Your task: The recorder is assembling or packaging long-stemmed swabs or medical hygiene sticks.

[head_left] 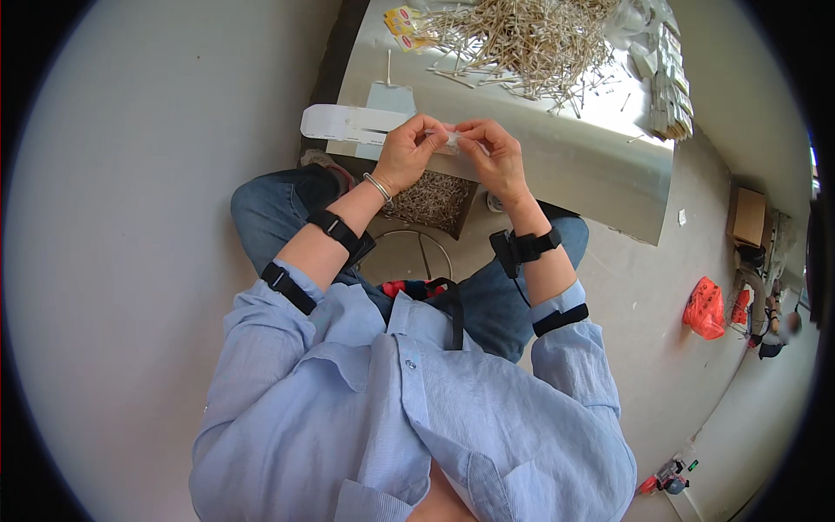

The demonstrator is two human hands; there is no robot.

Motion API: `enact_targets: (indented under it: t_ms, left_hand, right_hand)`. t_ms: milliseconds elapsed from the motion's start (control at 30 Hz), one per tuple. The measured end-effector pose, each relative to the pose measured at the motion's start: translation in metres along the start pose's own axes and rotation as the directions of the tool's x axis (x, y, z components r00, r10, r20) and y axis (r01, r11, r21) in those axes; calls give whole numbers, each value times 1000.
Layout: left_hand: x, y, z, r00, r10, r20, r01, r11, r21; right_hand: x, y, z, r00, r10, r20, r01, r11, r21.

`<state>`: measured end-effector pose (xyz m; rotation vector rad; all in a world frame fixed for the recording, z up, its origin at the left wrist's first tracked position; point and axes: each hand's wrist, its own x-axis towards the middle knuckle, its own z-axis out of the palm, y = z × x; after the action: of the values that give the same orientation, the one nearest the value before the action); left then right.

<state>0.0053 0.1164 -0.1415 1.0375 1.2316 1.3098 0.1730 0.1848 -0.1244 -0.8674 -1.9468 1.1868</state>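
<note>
left hand: the left hand sits over the near edge of the shiny grey metal surface, grip pinched tight on the small clear plastic packet
right hand: the right hand faces it, fingertips touching the same packet from the other end, grip narrow and holding it too
packet: so the small clear packet is up in the air between both hands, right above the surface's near edge, can't tell what's inside
white strip: a long white paper strip with scalloped edge sticks out past the left edge of the surface, just beside the left hand
sticks: big loose pile of thin pale wooden sticks at the far edge of the surface
under the surface: a bin of more pale sticks by the knees
floor: an orange plastic bag lies well off to the right
</note>
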Motion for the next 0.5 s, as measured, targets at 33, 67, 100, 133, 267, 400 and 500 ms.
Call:
enact_targets:
  t_ms: [33, 67, 100, 133, 267, 400, 500]
  left_hand:
    - [0, 0, 1, 999, 22, -26, -21, 999, 45]
    - [0, 0, 2, 998, 45, -50, -41, 995, 90]
    - [1, -1, 2, 998, 43, -52, -39, 995, 91]
    - [2, -3, 2, 996, 70, -62, -66, 996, 64]
    - [0, -14, -4, 986, 136, -93, -118, 977, 180]
    - [-3, -15, -12, 996, 83, 16, -85, 976, 200]
    - [-2, -6, -14, 995, 102, 24, -104, 982, 158]
  right_hand:
    - [-1, 3, 3, 997, 75, -7, -74, 991, 110]
    - [-3, 7, 6, 989, 151, -6, -146, 965, 220]
    - [-3, 6, 10, 988, 151, -5, -147, 964, 221]
    - [-5, 5, 16, 987, 143, -68, -115, 944, 310]
    - [-5, 3, 16, 999, -33, -37, 38, 987, 155]
    - [-6, 5, 12, 993, 113, 10, -114, 983, 143]
    - [-7, 1, 11, 994, 102, 30, -105, 990, 100]
